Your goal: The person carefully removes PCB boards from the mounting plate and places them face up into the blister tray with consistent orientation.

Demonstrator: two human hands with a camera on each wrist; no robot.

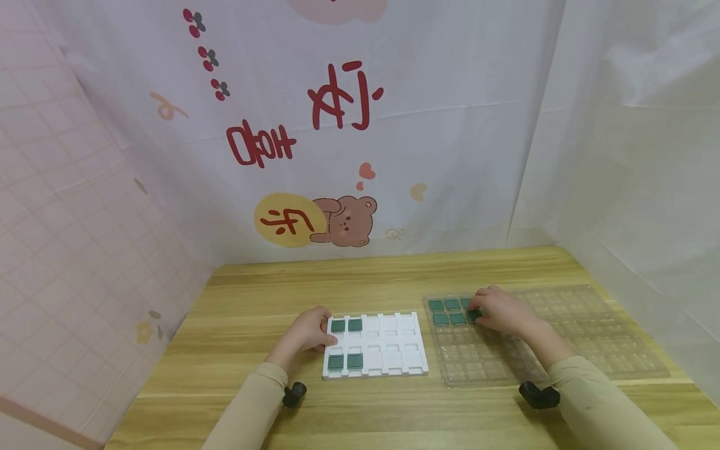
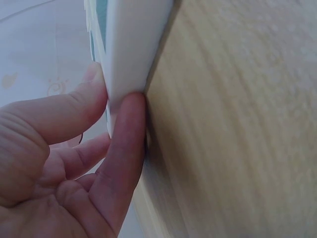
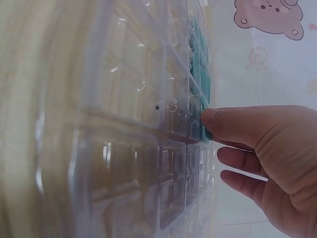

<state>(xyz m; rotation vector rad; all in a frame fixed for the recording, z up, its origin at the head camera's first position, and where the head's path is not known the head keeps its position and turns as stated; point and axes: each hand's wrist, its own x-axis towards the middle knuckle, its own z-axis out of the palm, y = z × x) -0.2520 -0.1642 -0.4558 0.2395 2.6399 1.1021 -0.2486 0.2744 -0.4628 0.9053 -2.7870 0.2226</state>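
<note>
My left hand (image 1: 308,329) grips the left edge of the white tray (image 1: 375,372), thumb on top and fingers against its side; the left wrist view shows the white tray wall (image 2: 131,49) between them. Two green square chips (image 1: 337,326) sit in the tray's back row and two more green chips (image 1: 335,362) in its front row, all at the left. My right hand (image 1: 502,310) reaches over the clear plastic tray (image 1: 469,369) and pinches a green chip (image 1: 474,314) at its compartment. In the right wrist view the thumb touches the chip's edge (image 3: 205,131); the other fingertips are partly hidden.
Several other green chips (image 1: 452,304) lie in the back left compartments of the clear tray. More clear tray compartments (image 1: 607,331) extend to the right. A wooden table (image 1: 365,412) carries everything, with printed cloth (image 1: 450,156) standing behind it and at both sides.
</note>
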